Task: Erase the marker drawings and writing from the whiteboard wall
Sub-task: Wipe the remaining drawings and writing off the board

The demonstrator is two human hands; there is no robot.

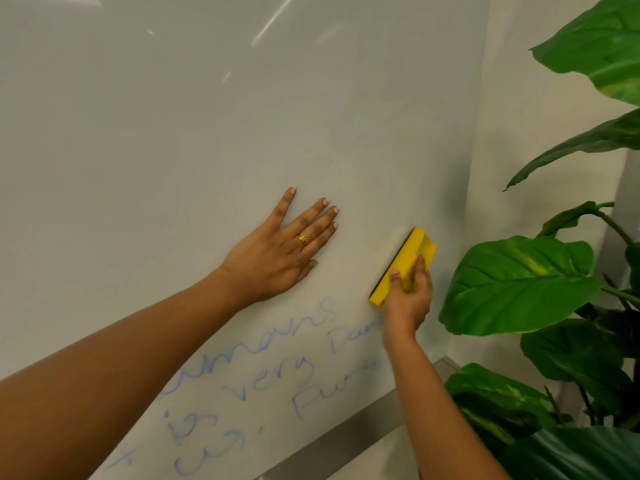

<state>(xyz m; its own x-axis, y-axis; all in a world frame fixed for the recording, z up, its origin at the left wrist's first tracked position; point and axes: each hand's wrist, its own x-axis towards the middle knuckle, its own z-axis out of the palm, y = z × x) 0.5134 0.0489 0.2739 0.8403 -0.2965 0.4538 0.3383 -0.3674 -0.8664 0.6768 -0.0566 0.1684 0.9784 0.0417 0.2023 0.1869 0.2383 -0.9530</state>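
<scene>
The whiteboard wall (207,116) fills most of the view. Blue marker writing (263,382) in several slanted lines covers its lower part. My left hand (280,247) lies flat on the board above the writing, fingers spread, a gold ring on one finger. My right hand (408,292) grips a yellow eraser (403,265) with a dark felt face pressed against the board, just above and right of the writing. My right forearm hides the ends of some written lines.
A metal ledge (346,441) runs along the board's bottom edge. A large green leafy plant (519,285) stands close on the right, its leaves near my right hand. The board's right edge (481,168) meets a plain wall.
</scene>
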